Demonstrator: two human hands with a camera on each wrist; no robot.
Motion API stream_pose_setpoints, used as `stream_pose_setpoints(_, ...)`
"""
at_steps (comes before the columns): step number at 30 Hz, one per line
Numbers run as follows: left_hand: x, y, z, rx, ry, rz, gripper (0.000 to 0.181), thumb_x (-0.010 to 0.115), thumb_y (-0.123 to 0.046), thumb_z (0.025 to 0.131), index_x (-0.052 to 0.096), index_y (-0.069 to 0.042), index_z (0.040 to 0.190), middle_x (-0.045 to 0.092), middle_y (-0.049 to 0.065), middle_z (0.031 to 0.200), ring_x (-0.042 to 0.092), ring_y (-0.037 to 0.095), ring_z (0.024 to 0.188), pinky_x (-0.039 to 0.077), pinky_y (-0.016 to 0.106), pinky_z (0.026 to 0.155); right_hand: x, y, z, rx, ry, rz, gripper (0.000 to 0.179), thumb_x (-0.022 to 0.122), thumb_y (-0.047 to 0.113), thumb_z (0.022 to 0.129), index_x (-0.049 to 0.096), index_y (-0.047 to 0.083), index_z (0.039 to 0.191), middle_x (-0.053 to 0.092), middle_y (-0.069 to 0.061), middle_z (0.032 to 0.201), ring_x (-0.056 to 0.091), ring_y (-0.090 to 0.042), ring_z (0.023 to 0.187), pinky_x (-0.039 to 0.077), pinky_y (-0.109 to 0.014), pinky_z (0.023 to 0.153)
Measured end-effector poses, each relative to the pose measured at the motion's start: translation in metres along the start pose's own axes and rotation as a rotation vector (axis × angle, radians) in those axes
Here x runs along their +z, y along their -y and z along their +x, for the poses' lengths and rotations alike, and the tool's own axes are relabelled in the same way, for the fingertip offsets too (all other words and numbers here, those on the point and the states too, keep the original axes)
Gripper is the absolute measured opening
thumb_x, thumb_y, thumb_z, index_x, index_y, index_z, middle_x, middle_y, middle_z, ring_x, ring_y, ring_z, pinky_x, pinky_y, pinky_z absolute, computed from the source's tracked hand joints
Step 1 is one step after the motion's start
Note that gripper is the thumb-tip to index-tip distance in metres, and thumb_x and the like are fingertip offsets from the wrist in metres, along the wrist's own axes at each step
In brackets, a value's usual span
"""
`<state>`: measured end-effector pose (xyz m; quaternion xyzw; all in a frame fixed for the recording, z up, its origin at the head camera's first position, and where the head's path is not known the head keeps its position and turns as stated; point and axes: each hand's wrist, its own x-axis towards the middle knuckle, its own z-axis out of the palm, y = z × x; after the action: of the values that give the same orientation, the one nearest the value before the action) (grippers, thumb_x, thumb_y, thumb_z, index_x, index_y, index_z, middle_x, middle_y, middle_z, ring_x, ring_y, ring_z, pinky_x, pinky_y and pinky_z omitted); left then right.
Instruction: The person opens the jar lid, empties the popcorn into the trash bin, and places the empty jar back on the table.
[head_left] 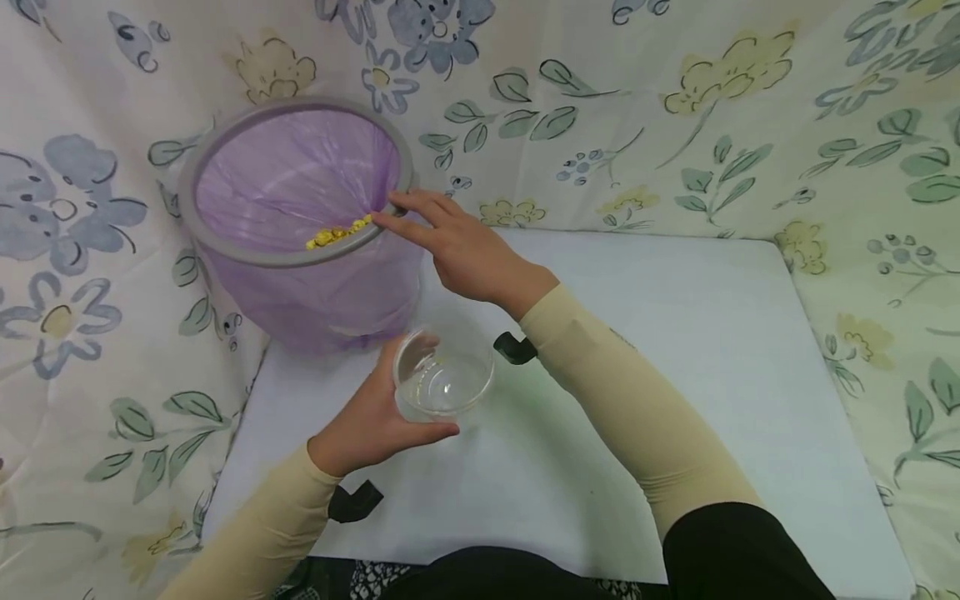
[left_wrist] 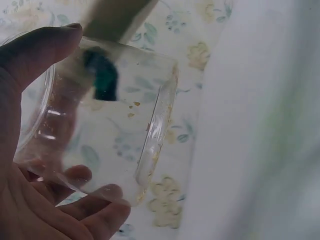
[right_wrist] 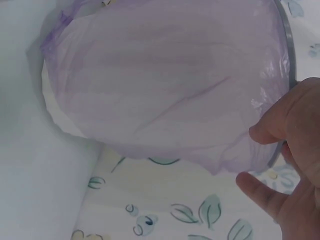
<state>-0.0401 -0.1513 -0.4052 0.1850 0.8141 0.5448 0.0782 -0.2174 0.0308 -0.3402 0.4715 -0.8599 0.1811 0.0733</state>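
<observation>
- The left hand (head_left: 375, 421) is gripping a clear plastic bowl (head_left: 444, 375), fingers curled round its wall, in the lower centre of the head view, over the white desk (head_left: 675, 350).
- In the left wrist view the bowl (left_wrist: 115, 115) is showing only a few yellow crumbs sticking to its inside, so I am judging the emptying step to be about finished.
- The right hand (head_left: 461, 246) is reaching to the upper left of the frame, fingers straight and a little apart, fingertips touching the grey rim of the small bin (head_left: 296, 225).
- The bin is wearing a purple bag liner (right_wrist: 165, 85); in the right wrist view the thumb and a finger (right_wrist: 262, 192) are lying against the liner's edge, clamped on nothing that I can make out.
- Yellow bits (head_left: 337, 235) are lying inside the liner, just beside the near rim.
- As I am reading it, the bin is being steadied; the next move is calling for setting the bowl upright on the desk and letting go of the rim without tipping the bin.
</observation>
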Motion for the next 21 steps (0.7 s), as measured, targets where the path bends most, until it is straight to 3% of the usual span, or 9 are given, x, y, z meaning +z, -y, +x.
stream_pose_setpoints(4, 0.021, 0.021, -0.008, -0.069, 0.053, -0.080, 0.112, 0.098, -0.029, 0.075, 0.023, -0.018, 0.158, 0.042, 0.005, 0.156, 0.047, 0.033, 0.141, 0.047, 0.057, 0.106, 0.001, -0.002, 0.000, 0.001, 0.004, 0.007, 0.076, 0.048, -0.012, 0.099, 0.038, 0.026, 0.164, 0.029, -0.005, 0.170, 0.026, -0.025, 0.157, 0.045, -0.034, 0.114)
stream_pose_setpoints(9, 0.039, 0.048, -0.009, -0.128, 0.097, -0.109, 0.115, 0.099, -0.031, 0.074, 0.022, -0.020, 0.159, 0.041, 0.014, 0.158, 0.051, 0.032, 0.135, 0.049, 0.055, 0.101, -0.001, -0.003, 0.003, 0.004, -0.028, 0.008, 0.075, 0.049, -0.012, 0.099, 0.040, 0.027, 0.163, 0.031, -0.004, 0.170, 0.026, -0.024, 0.157, 0.047, -0.035, 0.111)
stream_pose_setpoints(17, 0.067, 0.086, -0.020, -0.224, 0.151, -0.062, 0.112, 0.098, -0.038, 0.073, 0.025, -0.027, 0.157, 0.046, 0.001, 0.153, 0.052, 0.022, 0.134, 0.045, 0.051, 0.106, 0.001, 0.000, 0.002, 0.026, 0.001, 0.033, 0.070, 0.050, 0.001, 0.102, 0.036, 0.027, 0.165, 0.027, -0.004, 0.172, 0.020, -0.022, 0.160, 0.045, -0.036, 0.114)
stream_pose_setpoints(21, 0.078, 0.099, -0.026, -0.238, 0.134, -0.051, 0.112, 0.099, -0.036, 0.071, 0.028, -0.024, 0.157, 0.050, 0.003, 0.151, 0.053, 0.021, 0.133, 0.045, 0.053, 0.107, 0.004, 0.000, -0.001, 0.045, 0.013, 0.051, 0.073, 0.059, 0.009, 0.100, 0.034, 0.027, 0.166, 0.024, -0.002, 0.173, 0.017, -0.021, 0.160, 0.045, -0.037, 0.113)
